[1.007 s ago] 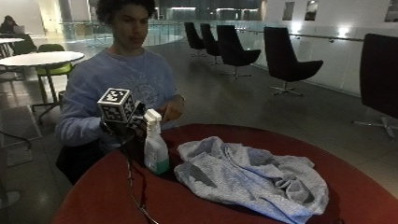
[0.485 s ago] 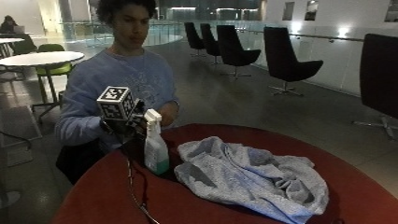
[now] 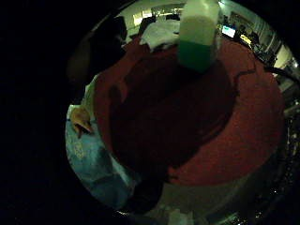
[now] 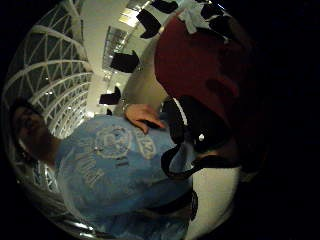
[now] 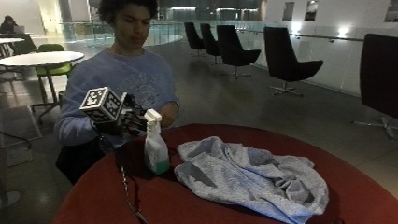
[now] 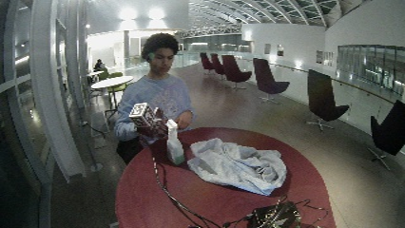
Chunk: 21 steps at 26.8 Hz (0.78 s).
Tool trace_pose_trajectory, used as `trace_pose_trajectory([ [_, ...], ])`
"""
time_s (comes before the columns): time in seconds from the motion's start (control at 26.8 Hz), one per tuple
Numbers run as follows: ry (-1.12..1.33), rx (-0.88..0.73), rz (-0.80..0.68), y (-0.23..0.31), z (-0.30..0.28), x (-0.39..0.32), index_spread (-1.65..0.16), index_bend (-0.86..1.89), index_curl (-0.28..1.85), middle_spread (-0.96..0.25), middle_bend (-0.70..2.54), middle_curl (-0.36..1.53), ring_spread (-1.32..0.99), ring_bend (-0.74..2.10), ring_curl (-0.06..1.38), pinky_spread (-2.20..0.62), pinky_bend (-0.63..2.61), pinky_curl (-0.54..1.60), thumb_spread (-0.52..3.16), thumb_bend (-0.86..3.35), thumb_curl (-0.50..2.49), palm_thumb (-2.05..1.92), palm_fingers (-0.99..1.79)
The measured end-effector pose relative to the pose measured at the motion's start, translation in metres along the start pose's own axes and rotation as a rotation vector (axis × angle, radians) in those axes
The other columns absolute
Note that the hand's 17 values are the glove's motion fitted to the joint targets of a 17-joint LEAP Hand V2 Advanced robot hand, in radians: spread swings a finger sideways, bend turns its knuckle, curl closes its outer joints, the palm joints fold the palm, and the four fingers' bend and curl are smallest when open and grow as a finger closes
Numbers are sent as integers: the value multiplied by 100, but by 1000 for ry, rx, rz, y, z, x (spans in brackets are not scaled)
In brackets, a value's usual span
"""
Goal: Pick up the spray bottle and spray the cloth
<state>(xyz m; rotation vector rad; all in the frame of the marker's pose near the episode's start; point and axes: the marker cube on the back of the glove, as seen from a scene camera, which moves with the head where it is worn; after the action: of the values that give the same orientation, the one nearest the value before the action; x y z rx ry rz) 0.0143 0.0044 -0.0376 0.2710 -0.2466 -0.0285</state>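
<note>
Gloved in black, the right hand [image 5: 127, 123] hovers above the near edge of the round red table [image 5: 205, 205], just beside the head of the spray bottle [image 5: 155, 149] and on the person's side of it. Its fingers look loosely bent toward the white trigger head, but I cannot tell from where I stand whether they touch it; nothing is gripped that I can see. The palm views agree that the bottle is not in the hand: from the little finger side the bottle [image 3: 199, 35] stands a little way off on the red tabletop [image 3: 197, 126], upright, with green liquid filling its lower part.

Moving right, the bottle stands on its base near the table's edge, white sprayer on top, clear body with the green liquid at the bottom. In the wide outside view it [image 6: 174, 145] stands between the person and the cloth.

Further right, the cloth [image 5: 249, 179] lies crumpled in a loose heap across the middle of the table, pale grey-blue, its nearest fold just beside the bottle's base. The person's bare left hand [image 5: 168, 120] is held in front of the light blue sweatshirt [image 5: 133, 79], behind the bottle.
</note>
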Motion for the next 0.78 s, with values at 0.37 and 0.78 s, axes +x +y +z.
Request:
trace_pose_trajectory([
  [0.37,-584,240,85,2,-30,28,-36,13,27,1,25,34,6,32,27,20,26,30,121,10,27,58,59],
  [0.78,-606,306,204,-8,-34,50,-37,13,27,2,26,36,7,28,28,21,26,32,117,2,28,58,55],
])
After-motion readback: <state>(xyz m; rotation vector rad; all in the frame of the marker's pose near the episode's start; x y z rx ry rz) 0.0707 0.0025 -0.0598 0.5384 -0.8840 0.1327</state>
